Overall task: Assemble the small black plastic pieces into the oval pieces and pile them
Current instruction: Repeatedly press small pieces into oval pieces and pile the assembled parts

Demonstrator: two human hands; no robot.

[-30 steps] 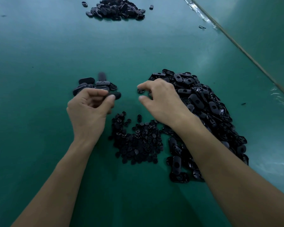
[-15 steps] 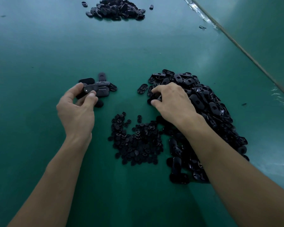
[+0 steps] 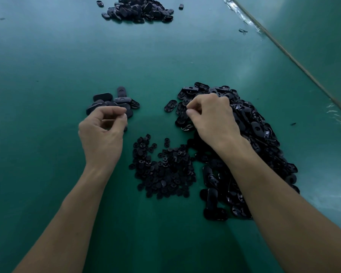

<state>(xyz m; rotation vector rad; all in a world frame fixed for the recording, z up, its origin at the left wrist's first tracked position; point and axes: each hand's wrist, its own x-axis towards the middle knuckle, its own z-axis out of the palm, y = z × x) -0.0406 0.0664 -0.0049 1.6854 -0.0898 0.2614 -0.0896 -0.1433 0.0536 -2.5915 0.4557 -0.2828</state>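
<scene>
A big heap of black oval pieces (image 3: 254, 125) lies at the right on the green table. In front of it, between my arms, is a low scatter of small black plastic pieces (image 3: 161, 170). A small pile of assembled ovals (image 3: 114, 101) sits at the left. My left hand (image 3: 102, 133) hovers just in front of that pile, fingers loosely curled, nothing visible in them. My right hand (image 3: 211, 119) rests on the left edge of the oval heap, with fingers and thumb curled down round an oval piece there.
One loose oval piece (image 3: 170, 105) lies between the two piles. A further heap of black ovals (image 3: 138, 9) sits at the far edge. The table's taped border (image 3: 283, 50) runs diagonally at the right, with a small scrap (image 3: 243, 31) near it.
My left hand set an oval on the left pile and has drawn back without it. My right hand dropped onto the oval heap and curled its fingers in.
</scene>
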